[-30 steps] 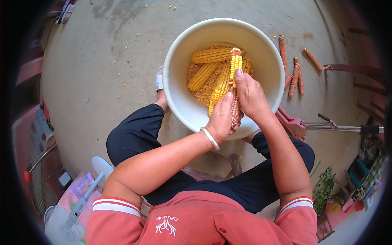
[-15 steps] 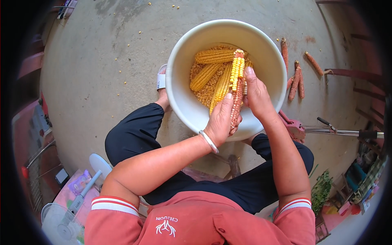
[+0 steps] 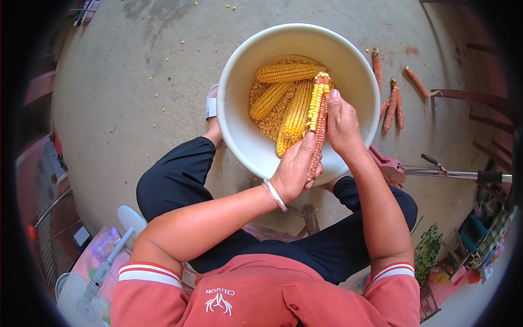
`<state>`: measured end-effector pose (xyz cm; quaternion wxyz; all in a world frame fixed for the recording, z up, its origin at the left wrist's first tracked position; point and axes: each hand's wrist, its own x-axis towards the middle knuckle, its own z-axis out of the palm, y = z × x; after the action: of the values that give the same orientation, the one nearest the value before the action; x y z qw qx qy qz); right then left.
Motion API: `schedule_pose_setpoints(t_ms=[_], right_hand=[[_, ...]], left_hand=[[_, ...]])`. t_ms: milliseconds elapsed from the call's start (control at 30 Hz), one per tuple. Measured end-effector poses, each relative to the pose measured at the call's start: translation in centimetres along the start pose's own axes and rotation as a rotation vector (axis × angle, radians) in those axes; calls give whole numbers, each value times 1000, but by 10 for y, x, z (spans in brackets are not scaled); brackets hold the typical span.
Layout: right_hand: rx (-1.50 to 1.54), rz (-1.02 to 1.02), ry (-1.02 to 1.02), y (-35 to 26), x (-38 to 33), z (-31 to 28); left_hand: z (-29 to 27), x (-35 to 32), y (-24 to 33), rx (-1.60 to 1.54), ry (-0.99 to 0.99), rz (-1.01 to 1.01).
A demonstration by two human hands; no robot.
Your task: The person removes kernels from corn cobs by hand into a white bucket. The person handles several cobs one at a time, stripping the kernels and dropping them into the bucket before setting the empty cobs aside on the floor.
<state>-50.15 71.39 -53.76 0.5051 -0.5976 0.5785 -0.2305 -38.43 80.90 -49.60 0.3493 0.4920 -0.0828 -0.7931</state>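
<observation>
Over a large white tub, both my hands grip a partly shelled corn cob. Its lower part and right side are bare and reddish, while yellow kernels still line the upper left. My left hand, with a bangle on the wrist, wraps the lower end, thumb on the cob's side. My right hand is closed against the upper right side, thumb near the top; its other fingers are mostly hidden. Inside the tub, several full yellow corn ears lie on loose kernels.
Several bare red cobs lie on the concrete floor right of the tub. Scattered kernels dot the floor at left. A pink stand with a metal bar is at right, a fan at lower left.
The held cob shows fewer yellow kernels and a wider bare strip along its right side. An ear in the tub now shows more clearly beside it. Both hands keep nearly the same place.
</observation>
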Motion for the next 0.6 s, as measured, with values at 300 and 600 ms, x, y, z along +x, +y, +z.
schedule_pose_setpoints(t_ms=[300, 600], right_hand=[[2, 105, -36, 2, 10, -5], [60, 158, 0, -2, 9, -5]], left_hand=[[1, 0, -5, 132, 20, 143], [3, 3, -6, 189, 70, 204]])
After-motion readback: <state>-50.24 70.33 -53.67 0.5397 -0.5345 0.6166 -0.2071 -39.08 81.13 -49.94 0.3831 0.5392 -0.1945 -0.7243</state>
